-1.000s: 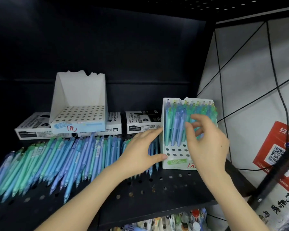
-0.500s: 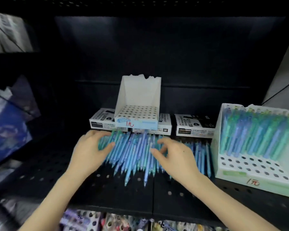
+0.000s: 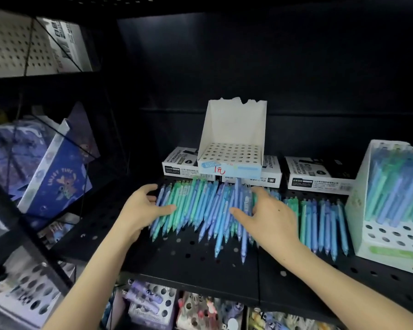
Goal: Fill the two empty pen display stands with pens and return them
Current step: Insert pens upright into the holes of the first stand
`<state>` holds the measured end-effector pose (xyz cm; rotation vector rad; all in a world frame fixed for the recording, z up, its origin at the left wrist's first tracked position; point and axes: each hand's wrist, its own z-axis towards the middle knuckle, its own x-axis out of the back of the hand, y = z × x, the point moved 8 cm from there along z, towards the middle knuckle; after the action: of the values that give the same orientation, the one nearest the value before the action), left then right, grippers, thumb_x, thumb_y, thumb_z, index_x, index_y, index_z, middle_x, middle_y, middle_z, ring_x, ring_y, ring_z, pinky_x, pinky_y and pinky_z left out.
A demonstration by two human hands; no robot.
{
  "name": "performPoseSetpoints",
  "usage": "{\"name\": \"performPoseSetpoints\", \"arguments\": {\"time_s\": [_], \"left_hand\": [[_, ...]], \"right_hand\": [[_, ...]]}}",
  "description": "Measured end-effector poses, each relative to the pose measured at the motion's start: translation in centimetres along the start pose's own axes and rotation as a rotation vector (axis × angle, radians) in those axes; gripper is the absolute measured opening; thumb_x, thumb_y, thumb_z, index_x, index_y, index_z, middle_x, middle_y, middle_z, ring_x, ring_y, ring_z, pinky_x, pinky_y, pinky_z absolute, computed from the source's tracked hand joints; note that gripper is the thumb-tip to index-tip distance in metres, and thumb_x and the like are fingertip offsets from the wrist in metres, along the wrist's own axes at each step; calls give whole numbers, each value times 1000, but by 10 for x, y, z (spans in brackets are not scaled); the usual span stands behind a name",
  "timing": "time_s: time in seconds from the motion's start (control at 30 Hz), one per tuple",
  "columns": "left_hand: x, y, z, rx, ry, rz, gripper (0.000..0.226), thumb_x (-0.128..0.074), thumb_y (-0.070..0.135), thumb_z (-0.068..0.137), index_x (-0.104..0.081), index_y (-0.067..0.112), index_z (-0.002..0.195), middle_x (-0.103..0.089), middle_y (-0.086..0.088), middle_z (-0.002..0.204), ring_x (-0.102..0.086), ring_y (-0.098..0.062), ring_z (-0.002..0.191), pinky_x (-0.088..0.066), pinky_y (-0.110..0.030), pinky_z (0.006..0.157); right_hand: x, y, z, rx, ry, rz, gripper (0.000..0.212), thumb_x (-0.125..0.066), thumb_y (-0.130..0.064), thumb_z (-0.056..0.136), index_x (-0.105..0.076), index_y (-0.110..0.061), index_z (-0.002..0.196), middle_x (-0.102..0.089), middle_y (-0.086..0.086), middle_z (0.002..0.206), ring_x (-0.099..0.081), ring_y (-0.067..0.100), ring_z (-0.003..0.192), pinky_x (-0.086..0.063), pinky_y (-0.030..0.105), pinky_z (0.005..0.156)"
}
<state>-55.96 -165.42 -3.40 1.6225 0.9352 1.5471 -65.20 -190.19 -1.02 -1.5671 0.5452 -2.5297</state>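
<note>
Left hand [image 3: 141,210]: at the left edge of a heap of blue and green plastic pens [image 3: 200,206]. The thumb lies across the barrels and the fingers curl round the far side.

Right hand [image 3: 271,216]: at the heap's right edge, fingers curled over the pens, thumb pointing in toward the left hand. The hands are apart, with the heap bunched between them, and each grips its own side.

Heap: lies on a black perforated metal shelf [image 3: 188,258]. The tips point toward the shelf's front edge, and a few pens jut out further than the rest.

Just behind the heap: an empty white cardboard display stand [image 3: 233,129] with a torn top edge, a perforated base and a red handwritten price on its pale blue front. It sits on top of flat white permanent-marker boxes [image 3: 179,164] lined up along the back of the shelf.

Right of the right hand: a separate row of loose blue and green pens [image 3: 320,222] lying flat on the shelf.

Further right: a second white display stand [image 3: 361,206], its back rows full of upright pens and its front holes open. It is partly cut off at the frame edge.

Far left, on the neighbouring rack: a dark blue printed gift box [image 3: 55,179], tilted.

Below: a shelf of mixed stationery [image 3: 153,303], too blurred to identify.
</note>
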Motion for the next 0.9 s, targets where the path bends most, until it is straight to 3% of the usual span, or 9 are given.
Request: {"name": "performPoseSetpoints", "arguments": {"time_s": [0.17,0.27,0.37,0.43,0.57,0.67,0.77,0.83,0.9], "left_hand": [[-6,-3,7,49,5,-66,72,-79,7,72,-44,5,135,-57,-12,113,-55,-23,100,-43,-32,89],[-7,-3,9,28,38,-70,59,-72,8,80,-47,0,132,-56,-17,123,-54,-23,103,-43,-33,92],[-5,-2,12,-3,52,-23,47,-67,9,84,-51,-1,128,-58,-15,120,-54,-21,99,-45,-33,89],[-4,-2,14,-13,52,-3,45,-66,9,85,-53,0,127,-59,-13,118,-56,-22,100,-45,-32,86],[-5,1,16,-47,43,49,23,-63,8,85,-62,4,108,-64,-9,94,-58,-18,81,-46,-34,75],[-4,-3,19,-23,40,46,13,-60,8,85,-64,1,94,-61,-13,81,-52,-24,69,-41,-31,63],[0,-5,20,-4,24,-25,16,-57,9,86,-62,-4,81,-45,-11,68,-38,-20,63,-31,-31,61],[3,0,16,-26,-6,-80,15,-57,11,90,-60,-1,81,-36,-6,59,-31,-18,55,-28,-29,58],[5,8,11,-61,-39,-150,15,-57,15,91,-59,2,86,-30,-1,55,-26,-14,51,-26,-27,53]], "right_hand": [[-4,7,1,-85,-52,132,59,-56,-52,86,-43,-19,134,-53,-6,55,-58,11,57,-51,28,60],[-3,14,3,-132,-65,188,46,-57,-38,89,-48,-19,130,-54,-5,57,-57,14,56,-51,30,62],[0,15,4,-155,-89,193,42,-56,-35,90,-50,-21,129,-58,-5,72,-62,17,71,-49,28,65],[0,14,3,-156,-101,219,39,-57,-32,89,-52,-21,126,-58,-4,65,-59,16,61,-46,27,59],[0,20,5,-202,-114,325,35,-58,-22,88,-56,-18,123,-45,-8,54,-52,16,53,-45,28,60],[2,25,7,-216,-94,441,34,-57,-19,89,-57,-14,122,-43,-4,46,-41,14,43,-45,29,59],[9,30,9,-258,-74,571,30,-57,-20,90,-58,-13,120,-64,14,67,-62,32,65,-52,41,73],[11,37,10,-333,-69,692,31,-59,-19,90,-59,-9,119,-69,13,89,-64,23,79,-49,33,71],[13,39,10,-365,-82,811,27,-59,-15,89,-61,-6,115,-68,9,95,-55,7,68,-40,20,62]]}}
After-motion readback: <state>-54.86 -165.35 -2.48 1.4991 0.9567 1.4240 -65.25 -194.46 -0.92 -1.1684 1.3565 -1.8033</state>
